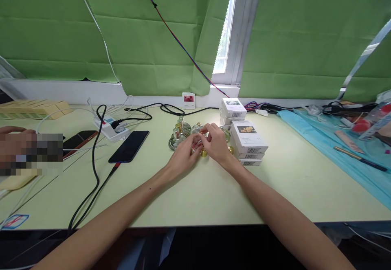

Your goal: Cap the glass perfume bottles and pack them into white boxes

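In the head view, my left hand [184, 151] curls around a small clear glass bottle [197, 143] with pinkish-red contents. My right hand [216, 141] meets it from the other side, its fingers bent in a pinch at the same bottle's top; the fingertips partly hide what they grip. Several rounded glass bottles [183, 130] with gold necks stand just behind and left of my hands. A loose gold cap [203, 153] lies below the fingers, and another gold cap [231, 150] is beside my right wrist. White boxes [249, 139] with flower pictures are stacked right of my right hand.
Left of my arms lie a black phone [128, 146], a white power strip [112, 130] and black cables [95, 172]. Another person's hand [15, 148] is at the far left. Blue plastic sheeting [339, 156] with a pen covers the right side. A small white box [188, 100] stands behind.
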Available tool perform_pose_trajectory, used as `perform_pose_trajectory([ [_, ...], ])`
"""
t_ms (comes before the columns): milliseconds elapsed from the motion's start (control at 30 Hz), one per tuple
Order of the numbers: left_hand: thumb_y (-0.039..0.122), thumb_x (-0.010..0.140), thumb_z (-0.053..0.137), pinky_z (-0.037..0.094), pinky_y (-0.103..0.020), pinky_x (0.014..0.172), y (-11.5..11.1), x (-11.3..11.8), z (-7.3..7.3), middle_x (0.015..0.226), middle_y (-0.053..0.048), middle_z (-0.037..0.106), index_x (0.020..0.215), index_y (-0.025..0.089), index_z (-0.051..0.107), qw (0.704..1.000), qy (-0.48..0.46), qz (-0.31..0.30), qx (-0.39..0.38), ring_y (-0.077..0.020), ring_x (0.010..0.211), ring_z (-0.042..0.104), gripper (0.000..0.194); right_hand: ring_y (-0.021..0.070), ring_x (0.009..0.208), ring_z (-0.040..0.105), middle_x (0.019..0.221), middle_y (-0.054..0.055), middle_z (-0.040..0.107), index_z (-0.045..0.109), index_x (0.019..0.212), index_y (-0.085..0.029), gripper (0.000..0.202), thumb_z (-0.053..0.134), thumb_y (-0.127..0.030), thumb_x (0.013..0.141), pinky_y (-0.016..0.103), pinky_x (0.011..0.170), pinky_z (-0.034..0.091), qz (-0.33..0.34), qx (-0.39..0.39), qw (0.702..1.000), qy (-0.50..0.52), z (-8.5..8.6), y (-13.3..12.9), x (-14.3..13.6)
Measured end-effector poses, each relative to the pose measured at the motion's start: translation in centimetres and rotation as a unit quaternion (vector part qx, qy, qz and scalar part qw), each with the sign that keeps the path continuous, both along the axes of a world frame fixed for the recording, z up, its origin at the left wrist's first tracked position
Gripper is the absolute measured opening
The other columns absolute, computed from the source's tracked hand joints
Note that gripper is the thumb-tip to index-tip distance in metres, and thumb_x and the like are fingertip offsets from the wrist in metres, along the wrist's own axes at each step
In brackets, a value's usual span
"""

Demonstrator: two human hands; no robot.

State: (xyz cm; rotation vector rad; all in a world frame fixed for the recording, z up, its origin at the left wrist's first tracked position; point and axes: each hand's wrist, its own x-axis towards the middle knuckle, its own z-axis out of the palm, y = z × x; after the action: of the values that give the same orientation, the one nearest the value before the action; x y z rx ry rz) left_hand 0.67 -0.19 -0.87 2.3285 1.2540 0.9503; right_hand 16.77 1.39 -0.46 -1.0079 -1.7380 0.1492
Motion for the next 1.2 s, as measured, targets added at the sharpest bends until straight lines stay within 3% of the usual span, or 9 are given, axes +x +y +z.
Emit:
perform_pose_trajectory([
  [233, 0.035, 0.098, 0.05, 0.044, -0.031, 0.066, 0.1, -0.05, 0.05, 0.095, -0.004, 0.07, 0.122, 0.021, 0.056, 1.0, 0.007, -0.003, 0.005, -0.0182, 0.068, 0.062, 0.028, 0.013, 0.061, 0.054, 0.094, 0.004, 0.065, 0.062, 0.097, -0.02, 0.006, 0.062, -0.02, 0.09, 0.031, 0.07, 0.05, -0.005, 0.009, 1.0, 0.021, -0.28, 0.18, -0.11],
  [1200, 0.037, 0.099, 0.049, 0.047, -0.032, 0.069, 0.04, -0.01, 0.06, 0.096, -0.006, 0.07, 0.124, 0.02, 0.055, 1.0, 0.008, -0.002, 0.002, -0.0222, 0.077, 0.066, 0.031, 0.0108, 0.057, 0.054, 0.092, 0.003, 0.064, 0.066, 0.094, -0.021, 0.004, 0.062, -0.023, 0.092, 0.03, 0.069, 0.05, -0.007, 0.004, 1.0, 0.024, -0.36, 0.11, -0.19],
])
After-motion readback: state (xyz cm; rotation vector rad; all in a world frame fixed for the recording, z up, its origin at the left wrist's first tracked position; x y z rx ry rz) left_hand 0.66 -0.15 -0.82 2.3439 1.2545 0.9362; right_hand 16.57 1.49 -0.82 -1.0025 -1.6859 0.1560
